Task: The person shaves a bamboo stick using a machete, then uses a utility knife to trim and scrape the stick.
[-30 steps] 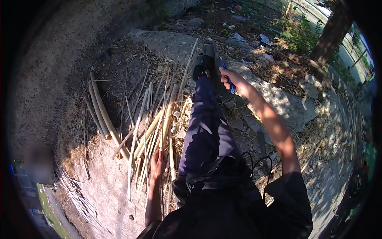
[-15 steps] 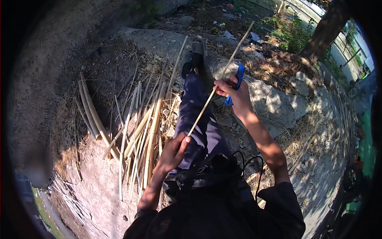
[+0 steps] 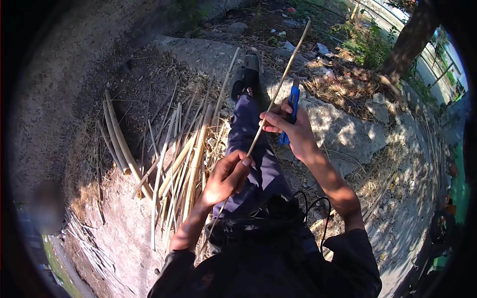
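A thin bamboo strip runs diagonally across my legs, its far tip pointing up and right. My left hand is closed on it near the lower part, and a short end hangs out below the fist toward my waist. Higher up, my right hand has its thumb and fingertips at the strip. That same hand keeps a blue utility knife tucked in its grip, pointing up, with what looks like a grey blade at the top. Part of the knife's handle is hidden by the fingers.
Left of my legs lies a pile of split bamboo pieces, with thicker curved lengths beside it. More thin strips lie at lower left. Pale rock and dry grass are on the right; a tree trunk stands beyond.
My left hand has moved up the strip, closer to my right hand, and a lower end now shows below it. The knife stands a little lower and more upright.
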Motion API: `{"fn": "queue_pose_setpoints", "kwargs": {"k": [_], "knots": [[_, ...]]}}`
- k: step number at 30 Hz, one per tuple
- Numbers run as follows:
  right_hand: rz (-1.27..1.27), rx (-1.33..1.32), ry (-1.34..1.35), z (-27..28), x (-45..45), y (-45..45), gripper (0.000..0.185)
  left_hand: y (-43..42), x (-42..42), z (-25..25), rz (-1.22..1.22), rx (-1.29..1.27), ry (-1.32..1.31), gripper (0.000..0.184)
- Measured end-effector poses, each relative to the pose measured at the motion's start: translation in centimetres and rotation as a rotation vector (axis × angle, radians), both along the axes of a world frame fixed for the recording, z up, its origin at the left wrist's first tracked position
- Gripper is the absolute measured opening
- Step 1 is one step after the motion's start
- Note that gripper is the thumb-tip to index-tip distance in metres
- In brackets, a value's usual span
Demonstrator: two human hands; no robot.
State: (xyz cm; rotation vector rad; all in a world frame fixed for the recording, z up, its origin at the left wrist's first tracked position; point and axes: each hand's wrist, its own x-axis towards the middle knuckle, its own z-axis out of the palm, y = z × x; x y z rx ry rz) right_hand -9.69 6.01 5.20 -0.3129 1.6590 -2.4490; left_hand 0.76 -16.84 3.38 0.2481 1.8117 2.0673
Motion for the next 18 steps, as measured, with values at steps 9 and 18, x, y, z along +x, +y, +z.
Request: {"fn": "queue_pose_setpoints", "kwargs": {"k": [9,18], "knots": [[0.114,0.318,0.025,-1.8,-0.1,1.1,0.035,0.8,-2.9,-2.6,0.234,-0.418,0.461,0.038],[-0.014,0.603,0.213,-1.3,0.5,1.0,0.028,3.7,-3.5,-0.4,0.204,-0.512,0.413,0.036]]}}
